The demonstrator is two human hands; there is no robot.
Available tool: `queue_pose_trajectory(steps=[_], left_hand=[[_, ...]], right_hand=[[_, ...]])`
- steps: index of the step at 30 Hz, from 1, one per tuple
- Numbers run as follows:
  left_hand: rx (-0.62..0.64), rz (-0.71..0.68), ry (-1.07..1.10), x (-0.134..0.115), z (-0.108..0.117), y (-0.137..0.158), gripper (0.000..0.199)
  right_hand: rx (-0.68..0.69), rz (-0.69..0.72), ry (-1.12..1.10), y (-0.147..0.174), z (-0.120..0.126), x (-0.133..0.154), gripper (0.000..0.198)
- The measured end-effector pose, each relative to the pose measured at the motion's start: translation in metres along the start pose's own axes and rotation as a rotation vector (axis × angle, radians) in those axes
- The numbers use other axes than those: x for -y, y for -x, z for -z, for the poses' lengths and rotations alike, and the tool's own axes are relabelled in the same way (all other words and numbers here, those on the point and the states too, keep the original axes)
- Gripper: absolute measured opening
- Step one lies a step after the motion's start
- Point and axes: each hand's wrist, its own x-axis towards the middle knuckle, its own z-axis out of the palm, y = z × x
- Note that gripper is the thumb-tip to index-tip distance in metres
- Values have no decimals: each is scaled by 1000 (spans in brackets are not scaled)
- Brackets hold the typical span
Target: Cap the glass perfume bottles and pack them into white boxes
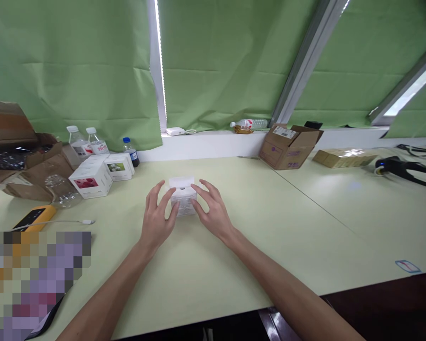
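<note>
A small white carton (pixel 183 203) with printed text on its front stands on the table ahead of me. Its top flap (pixel 181 182) is raised at the back, and a dark notch shows at the top. My left hand (pixel 158 215) grips the carton's left side with thumb and index finger, its other fingers spread. On the opposite side, my right hand (pixel 213 208) has thumb and index finger against the right edge, the rest of its fingers lifted. What lies inside the carton cannot be made out.
White picture boxes (pixel 92 177) stand at the left beside plastic bottles (pixel 97 142) and a torn cardboard box (pixel 39 166). A yellow-black device (pixel 35 218) with a cable lies nearer. At the back right are a brown carton (pixel 287 148) and a flat yellowish package (pixel 344 157).
</note>
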Motion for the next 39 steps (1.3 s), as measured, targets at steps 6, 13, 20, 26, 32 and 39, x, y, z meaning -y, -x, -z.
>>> queue_pose_trajectory(steps=[6,13,20,26,32,39], left_hand=[[21,-58,-74,-2,-3,2,33],[50,33,32,-1,-3,4,33],[-3,480,619,5,-6,0,55],[181,715,1088,7,-9,-5,50],[196,776,1075,-2,-8,-4,43],[218,772,1013,-4,-4,-6,42]], right_hand=[[36,-31,17,2,-3,0,39],[65,-74,-66,1,-1,1,38],[41,-314,-560,-2,2,7,60],[111,-494,-906,-10,4,5,46],[92,-517,-980,-12,7,11,39],[96,-541,-1038,-12,5,9,41]])
